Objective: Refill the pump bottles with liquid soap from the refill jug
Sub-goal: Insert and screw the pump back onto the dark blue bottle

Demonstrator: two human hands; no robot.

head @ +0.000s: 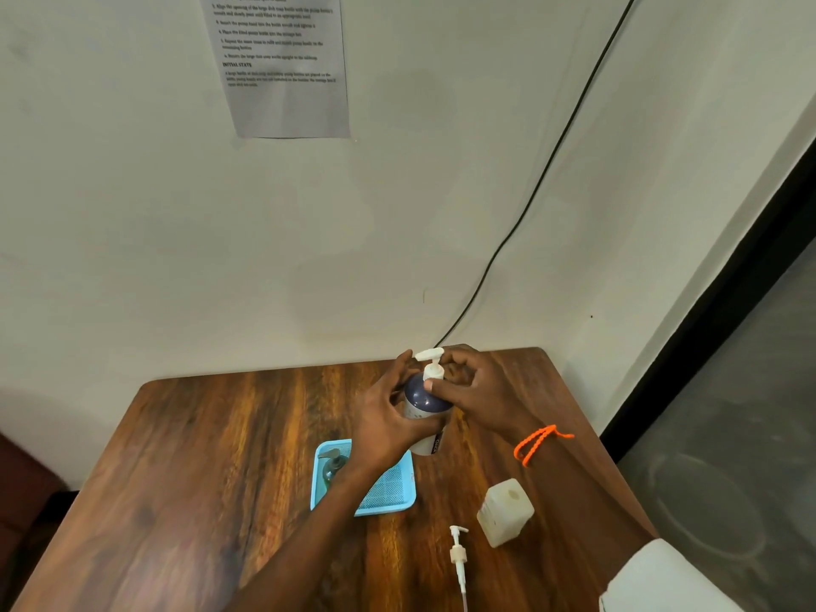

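Note:
A dark blue and white pump bottle (425,401) stands upright near the table's far edge, its white pump head (432,363) on top. My left hand (388,417) grips the bottle's body from the left. My right hand (474,386) pinches the white pump collar from the right. The pale, square refill jug (505,512) stands nearer me on the right, apart from both hands. A loose white pump (459,558) lies on the table in front of the jug. A second, greenish pump bottle (332,468) lies in a light blue tray (388,501), partly hidden by my left forearm.
The brown wooden table (212,479) butts against a white wall. A black cable (552,170) runs down the wall behind the bottle. A printed sheet (282,64) hangs on the wall. A dark frame and grey floor are at the right.

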